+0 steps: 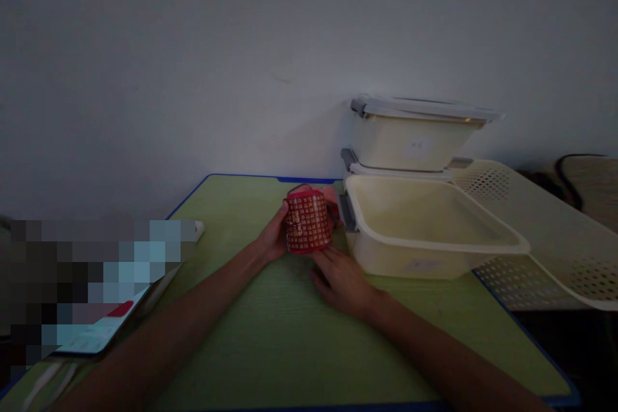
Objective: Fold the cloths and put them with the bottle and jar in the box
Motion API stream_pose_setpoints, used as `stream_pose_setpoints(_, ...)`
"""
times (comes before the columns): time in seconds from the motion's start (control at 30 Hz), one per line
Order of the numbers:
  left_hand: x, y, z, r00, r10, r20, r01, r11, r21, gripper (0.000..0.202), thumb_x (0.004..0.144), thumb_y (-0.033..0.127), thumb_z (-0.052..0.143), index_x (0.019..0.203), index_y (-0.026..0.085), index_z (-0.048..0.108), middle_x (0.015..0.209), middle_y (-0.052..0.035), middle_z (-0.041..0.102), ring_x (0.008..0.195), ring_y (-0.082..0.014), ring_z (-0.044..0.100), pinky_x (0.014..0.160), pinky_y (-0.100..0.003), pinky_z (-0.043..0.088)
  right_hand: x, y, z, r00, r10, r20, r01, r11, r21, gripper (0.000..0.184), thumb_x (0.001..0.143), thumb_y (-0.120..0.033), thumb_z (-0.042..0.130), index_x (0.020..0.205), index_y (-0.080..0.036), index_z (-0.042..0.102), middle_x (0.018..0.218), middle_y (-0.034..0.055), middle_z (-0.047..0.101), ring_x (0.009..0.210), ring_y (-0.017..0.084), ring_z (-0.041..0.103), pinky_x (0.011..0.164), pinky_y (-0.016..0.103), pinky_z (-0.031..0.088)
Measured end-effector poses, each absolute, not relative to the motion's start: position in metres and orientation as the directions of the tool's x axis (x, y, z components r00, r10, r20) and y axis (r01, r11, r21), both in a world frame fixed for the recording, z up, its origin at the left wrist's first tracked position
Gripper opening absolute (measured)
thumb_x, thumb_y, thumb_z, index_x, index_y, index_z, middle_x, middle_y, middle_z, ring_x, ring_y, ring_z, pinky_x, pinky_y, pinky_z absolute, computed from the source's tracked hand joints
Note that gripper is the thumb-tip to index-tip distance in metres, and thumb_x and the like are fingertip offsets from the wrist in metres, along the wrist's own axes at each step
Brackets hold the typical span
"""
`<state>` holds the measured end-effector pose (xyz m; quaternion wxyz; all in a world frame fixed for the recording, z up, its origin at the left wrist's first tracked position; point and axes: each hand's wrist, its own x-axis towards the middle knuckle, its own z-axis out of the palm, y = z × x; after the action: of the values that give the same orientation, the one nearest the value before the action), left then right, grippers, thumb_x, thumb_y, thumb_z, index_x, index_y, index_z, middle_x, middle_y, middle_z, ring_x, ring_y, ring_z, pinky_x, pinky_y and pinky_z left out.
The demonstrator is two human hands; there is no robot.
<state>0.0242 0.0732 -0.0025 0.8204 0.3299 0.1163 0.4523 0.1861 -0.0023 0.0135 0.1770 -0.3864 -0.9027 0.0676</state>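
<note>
A red cylindrical case (309,222) with a gold grid-like pattern is held up over the green table, tilted slightly. My left hand (276,232) is closed around its left side, with the thumb near the top edge and the other fingers mostly hidden behind it. My right hand (340,278) is at its lower edge, fingertips gripping the underside and partly hidden by the case. Behind the case is a pink item (330,194), whose kind I cannot make out.
A lidless cream bin (437,249) stands to the right, before a lidded storage box (410,141). A perforated white basket (535,206) lies beyond the table's right edge. A tablet-like screen (91,335), partly pixelated, and white cables (48,380) are at left on the green table (270,347).
</note>
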Motion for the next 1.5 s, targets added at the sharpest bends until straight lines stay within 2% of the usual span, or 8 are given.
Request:
stream_pose_setpoints(0.23, 0.0258, 0.0725, 0.0006, 0.550, 0.831, 0.091, -0.672, 0.375, 0.638, 0.051, 0.078, 0.048, 0.054, 0.119, 0.017, 0.052, 0.110, -0.0097, 0.064, 0.112, -0.0261, 0.052, 0.101, -0.046, 0.031, 0.1863, -0.0021, 0.0127, -0.640, 0.731, 0.236, 0.685, 0.682, -0.257, 0.031, 0.080, -0.016, 0.043, 0.110, -0.014, 0.050, 0.105, 0.0118, 0.059, 0.097, 0.021, 0.053, 0.085, 0.035, 0.043)
stream_pose_setpoints(0.4, 0.0254, 0.0720, 0.0014, 0.546, 0.836, 0.058, -0.667, 0.392, 0.634, 0.046, 0.077, 0.045, 0.056, 0.113, 0.016, 0.056, 0.105, -0.0098, 0.066, 0.102, -0.0251, 0.059, 0.097, -0.046, 0.037, 0.1863, -0.0018, 0.0127, -0.641, 0.731, 0.233, 0.683, 0.682, -0.261, 0.032, 0.079, -0.015, 0.045, 0.110, -0.014, 0.050, 0.104, 0.0114, 0.059, 0.097, 0.021, 0.053, 0.085, 0.035, 0.043)
stream_pose_setpoints(1.03, 0.0262, 0.0721, 0.0014, 0.538, 0.843, -0.003, -0.657, 0.421, 0.626, 0.042, 0.080, 0.046, 0.050, 0.106, 0.015, 0.059, 0.098, -0.0096, 0.068, 0.096, -0.0247, 0.061, 0.097, -0.046, 0.035, 0.1857, -0.0030, 0.0143, -0.641, 0.736, 0.219, 0.693, 0.677, -0.246, 0.031, 0.080, -0.016, 0.043, 0.110, -0.012, 0.051, 0.102, 0.0118, 0.060, 0.094, 0.021, 0.054, 0.083, 0.034, 0.043)
stream_pose_setpoints(1.2, 0.0257, 0.0715, 0.0023, 0.529, 0.848, 0.013, -0.657, 0.400, 0.639, 0.044, 0.081, 0.045, 0.049, 0.112, 0.015, 0.056, 0.101, -0.0102, 0.067, 0.099, -0.0255, 0.060, 0.097, -0.047, 0.035, 0.1860, -0.0023, 0.0142, -0.638, 0.742, 0.207, 0.693, 0.670, -0.265, 0.032, 0.080, -0.015, 0.044, 0.111, -0.013, 0.050, 0.104, 0.0117, 0.059, 0.096, 0.021, 0.053, 0.085, 0.035, 0.042)
stream_pose_setpoints(1.5, 0.0258, 0.0725, 0.0007, 0.558, 0.830, 0.024, -0.652, 0.420, 0.632, 0.046, 0.080, 0.046, 0.049, 0.112, 0.014, 0.056, 0.101, -0.0109, 0.067, 0.102, -0.0263, 0.059, 0.098, -0.047, 0.034, 0.1858, -0.0025, 0.0150, -0.641, 0.745, 0.184, 0.697, 0.666, -0.267, 0.032, 0.080, -0.016, 0.044, 0.112, -0.013, 0.050, 0.104, 0.0121, 0.059, 0.096, 0.022, 0.053, 0.084, 0.035, 0.043)
